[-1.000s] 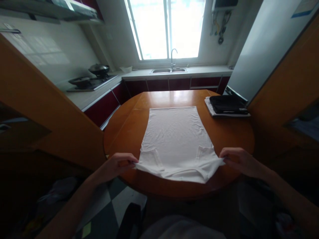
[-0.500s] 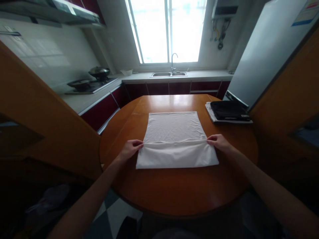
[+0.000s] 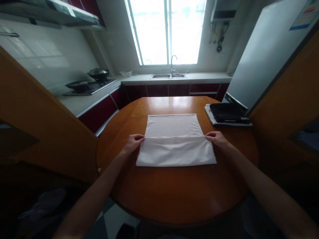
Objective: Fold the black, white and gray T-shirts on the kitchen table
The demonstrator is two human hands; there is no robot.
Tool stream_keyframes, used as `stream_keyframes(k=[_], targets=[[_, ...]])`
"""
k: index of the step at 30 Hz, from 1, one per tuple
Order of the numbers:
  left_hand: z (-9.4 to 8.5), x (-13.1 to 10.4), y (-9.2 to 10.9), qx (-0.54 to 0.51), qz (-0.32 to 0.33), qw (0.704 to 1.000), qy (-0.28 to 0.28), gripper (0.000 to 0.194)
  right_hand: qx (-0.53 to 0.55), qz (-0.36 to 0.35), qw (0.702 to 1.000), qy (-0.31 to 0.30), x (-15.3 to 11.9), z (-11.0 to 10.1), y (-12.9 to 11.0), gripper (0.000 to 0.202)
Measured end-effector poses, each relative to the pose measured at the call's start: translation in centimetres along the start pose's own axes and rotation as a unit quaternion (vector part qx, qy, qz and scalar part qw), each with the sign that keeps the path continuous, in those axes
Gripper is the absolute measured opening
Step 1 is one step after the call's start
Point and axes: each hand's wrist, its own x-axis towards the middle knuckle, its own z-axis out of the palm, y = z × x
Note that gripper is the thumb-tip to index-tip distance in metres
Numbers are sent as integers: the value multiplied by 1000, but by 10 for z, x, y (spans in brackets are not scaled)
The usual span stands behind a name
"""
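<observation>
A white cloth (image 3: pixel 175 151), perhaps a garment, lies on the wooden table (image 3: pixel 179 196) with its near part folded over towards the far side. My left hand (image 3: pixel 134 142) pinches the left corner of the folded-over edge. At the right corner of that same edge, my right hand (image 3: pixel 217 138) is closed in a pinch. The edge runs nearly straight between both hands. Beyond it, the far part of the cloth lies flat in a single spread with small wrinkles.
A stack of folded dark and white cloths (image 3: pixel 228 113) sits at the table's right side. Behind the table are a counter with a sink (image 3: pixel 168 76) and a stove with a lidded pan (image 3: pixel 98 73). A fridge (image 3: pixel 264 53) stands at right.
Both hands have moved the folded edge a little farther away from me and pulled it straighter. Less of the far part of the cloth shows now.
</observation>
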Motion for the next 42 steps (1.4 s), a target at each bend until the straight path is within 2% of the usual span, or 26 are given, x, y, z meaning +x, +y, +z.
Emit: stream_keyframes(k=[4,9,13,16,18,20,23,26,29,35,39,42], targets=[[2,6,0,-21,18,999,35,51,23,3,1000,4,7,-5,2,42],[12,13,-8,35,28,998,38,44,-13,9,1000,10,19,3,5,31],[13,18,-10,139,51,989,17,34,-112,18,994,0,24,4,5,24],[18,16,2,206,78,975,41,33,-211,12,977,25,20,5,-6,19],[30,10,17,239,133,961,46,35,-303,-25,950,77,12,15,-17,21],[50,0,31,278,200,939,10,36,-373,-84,917,110,1,35,-30,29],[85,-18,43,330,244,910,-63,40,-404,-131,902,78,-17,77,-42,39],[107,-30,39,399,216,886,-95,49,-437,-130,890,32,-29,113,-41,51],[113,-34,30,436,173,877,-106,58,-448,-113,887,-8,-32,128,-33,62],[108,-33,29,434,157,883,-84,60,-426,-122,896,-2,-30,123,-27,63],[111,-32,28,430,136,888,-91,60,-412,-132,901,-20,-33,123,-27,64],[108,-30,27,413,142,897,-65,56,-379,-157,912,15,-34,119,-28,60]])
